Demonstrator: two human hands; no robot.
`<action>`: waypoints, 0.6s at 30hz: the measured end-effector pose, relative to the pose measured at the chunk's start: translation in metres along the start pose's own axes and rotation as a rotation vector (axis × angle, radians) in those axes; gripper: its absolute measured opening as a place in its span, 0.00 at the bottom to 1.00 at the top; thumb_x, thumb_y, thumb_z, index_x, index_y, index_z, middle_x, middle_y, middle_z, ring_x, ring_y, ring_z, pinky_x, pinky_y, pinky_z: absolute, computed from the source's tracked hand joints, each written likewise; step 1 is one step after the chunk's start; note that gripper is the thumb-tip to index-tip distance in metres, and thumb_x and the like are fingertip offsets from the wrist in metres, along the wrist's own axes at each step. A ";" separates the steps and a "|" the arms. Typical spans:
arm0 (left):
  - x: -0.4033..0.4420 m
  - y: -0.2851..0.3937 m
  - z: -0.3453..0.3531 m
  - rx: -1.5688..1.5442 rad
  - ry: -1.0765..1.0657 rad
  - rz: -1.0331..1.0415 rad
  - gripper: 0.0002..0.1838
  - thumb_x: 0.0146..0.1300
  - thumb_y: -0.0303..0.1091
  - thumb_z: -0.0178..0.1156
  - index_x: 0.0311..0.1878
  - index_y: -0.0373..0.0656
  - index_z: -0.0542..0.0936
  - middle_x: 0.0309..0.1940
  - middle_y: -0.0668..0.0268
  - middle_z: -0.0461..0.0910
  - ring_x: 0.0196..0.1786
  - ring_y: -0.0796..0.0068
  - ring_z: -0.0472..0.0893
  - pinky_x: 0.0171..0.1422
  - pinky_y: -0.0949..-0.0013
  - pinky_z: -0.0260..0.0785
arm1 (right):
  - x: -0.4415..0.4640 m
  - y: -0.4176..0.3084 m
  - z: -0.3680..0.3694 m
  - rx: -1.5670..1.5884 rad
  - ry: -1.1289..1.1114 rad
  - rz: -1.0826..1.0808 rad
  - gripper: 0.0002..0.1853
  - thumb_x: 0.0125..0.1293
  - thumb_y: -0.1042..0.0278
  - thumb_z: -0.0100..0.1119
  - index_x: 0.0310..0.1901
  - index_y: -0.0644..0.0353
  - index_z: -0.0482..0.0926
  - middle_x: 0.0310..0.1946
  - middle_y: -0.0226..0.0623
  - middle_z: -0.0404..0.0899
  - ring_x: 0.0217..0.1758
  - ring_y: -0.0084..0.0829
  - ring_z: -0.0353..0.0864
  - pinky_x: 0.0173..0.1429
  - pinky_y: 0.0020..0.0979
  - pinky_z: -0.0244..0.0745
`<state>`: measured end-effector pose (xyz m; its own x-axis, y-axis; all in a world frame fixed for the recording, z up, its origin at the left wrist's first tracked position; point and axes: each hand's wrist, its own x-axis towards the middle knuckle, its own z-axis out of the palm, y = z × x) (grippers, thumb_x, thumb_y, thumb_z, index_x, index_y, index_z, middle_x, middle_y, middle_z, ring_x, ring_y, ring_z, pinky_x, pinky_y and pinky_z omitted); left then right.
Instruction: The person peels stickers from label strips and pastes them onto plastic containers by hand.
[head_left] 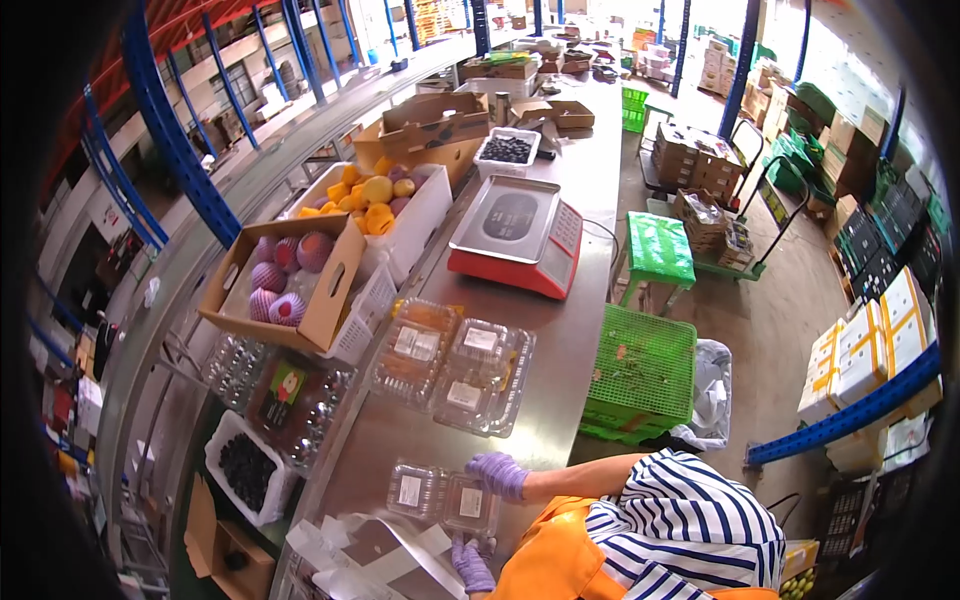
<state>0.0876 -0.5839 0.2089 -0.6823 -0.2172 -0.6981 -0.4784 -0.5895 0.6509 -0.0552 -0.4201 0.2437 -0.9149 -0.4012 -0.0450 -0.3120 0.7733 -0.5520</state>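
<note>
My right hand (500,475), in a purple glove, holds the upper right edge of a small clear lidded container (468,503) with a white label. At its lower edge is my left hand (472,565), gloved alike, its fingers gripping the rim. A similar labelled clear container (409,490) lies directly left of it on the steel table (540,350). Larger clear packs, one group with orange contents (415,345) and another with labels (484,375), lie farther up the table. Clear plastic film with white strips (370,555) is beside my left hand.
Beyond the packs stands a red scale (520,235). Along the left are a carton of netted fruit (285,275), a white crate of orange and yellow fruit (425,215) and a basket of dark fruit (247,470). A green crate (640,370) stands right of the table.
</note>
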 end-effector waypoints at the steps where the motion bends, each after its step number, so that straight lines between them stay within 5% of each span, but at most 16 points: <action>1: -0.001 0.001 0.000 -0.002 0.020 -0.002 0.29 0.51 0.18 0.46 0.59 0.50 0.66 0.41 0.63 0.73 0.34 0.70 0.77 0.33 0.65 0.76 | -0.001 -0.001 -0.002 0.010 0.021 -0.005 0.10 0.51 0.66 0.58 0.35 0.57 0.73 0.32 0.42 0.73 0.33 0.46 0.75 0.35 0.41 0.72; 7: 0.009 -0.003 -0.007 -0.059 0.050 -0.055 0.28 0.49 0.18 0.44 0.56 0.49 0.69 0.45 0.67 0.74 0.38 0.71 0.77 0.34 0.63 0.76 | 0.000 -0.004 -0.005 0.038 0.007 0.057 0.11 0.48 0.67 0.60 0.34 0.57 0.73 0.31 0.44 0.74 0.35 0.47 0.75 0.38 0.43 0.71; 18: 0.088 -0.049 -0.068 -0.341 -0.011 -0.238 0.14 0.45 0.21 0.50 0.36 0.44 0.76 0.33 0.64 0.79 0.35 0.64 0.79 0.39 0.54 0.75 | 0.026 0.012 -0.006 0.234 -0.283 0.285 0.18 0.50 0.50 0.59 0.36 0.56 0.76 0.33 0.44 0.78 0.38 0.45 0.77 0.39 0.41 0.71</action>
<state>0.0883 -0.6269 0.0952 -0.5817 -0.0369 -0.8126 -0.4139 -0.8465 0.3347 -0.0840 -0.4181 0.2409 -0.8396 -0.3326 -0.4295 0.0375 0.7533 -0.6566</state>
